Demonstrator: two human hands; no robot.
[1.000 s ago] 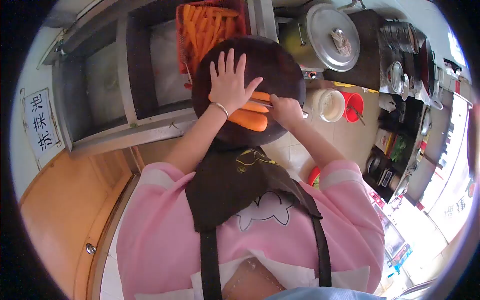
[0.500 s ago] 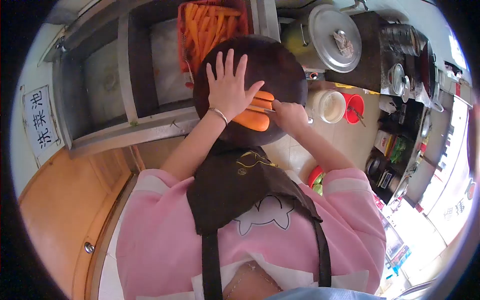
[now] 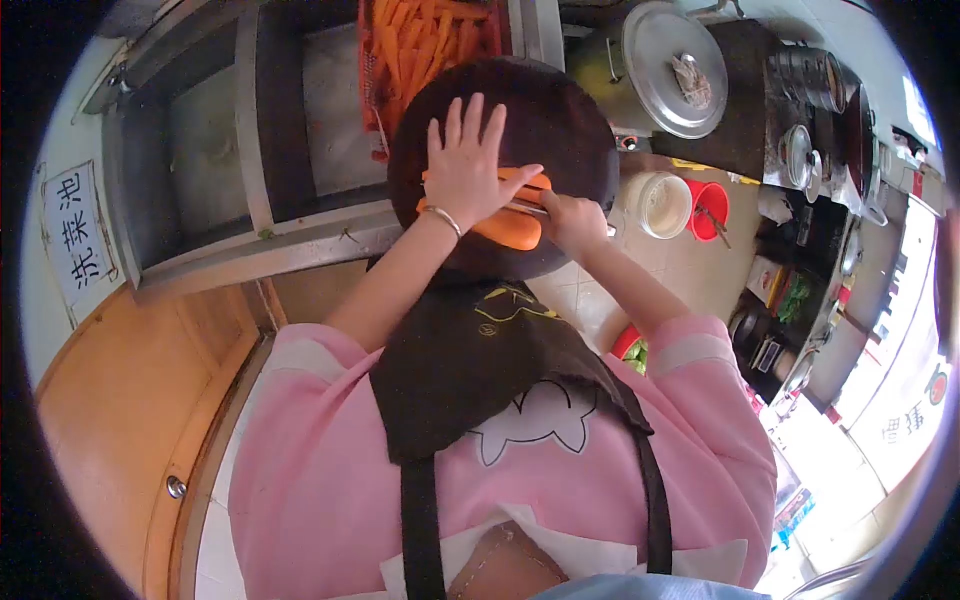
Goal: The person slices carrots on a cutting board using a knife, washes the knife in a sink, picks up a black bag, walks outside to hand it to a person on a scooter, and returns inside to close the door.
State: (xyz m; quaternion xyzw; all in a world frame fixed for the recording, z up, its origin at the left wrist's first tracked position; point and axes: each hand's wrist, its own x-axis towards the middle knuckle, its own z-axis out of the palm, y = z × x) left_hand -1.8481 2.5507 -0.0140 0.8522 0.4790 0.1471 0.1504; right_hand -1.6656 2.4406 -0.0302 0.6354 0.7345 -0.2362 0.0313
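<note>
On a round dark chopping board [image 3: 545, 110] lie a thick orange carrot [image 3: 512, 232] and cut carrot pieces [image 3: 540, 182] beside it. My left hand [image 3: 465, 172] is open, its fingers spread, with the palm pressing over the carrot pieces and hiding much of them. My right hand [image 3: 577, 222] is closed around the handle of a knife [image 3: 527, 207]. The blade lies about level between the carrots and runs in under my left hand, where its far part is hidden.
Behind the board, a red basket [image 3: 493, 38] holds many cut carrots. A steel double sink [image 3: 300, 245] adjoins on the left. To the right stand a large lidded pot [image 3: 665, 70], a pale tub [image 3: 660, 205] and a red bucket [image 3: 708, 210].
The knife has shifted slightly with my right hand, and my left hand has slid a little over the carrots. A piece of carrot now shows left of my left hand.
</note>
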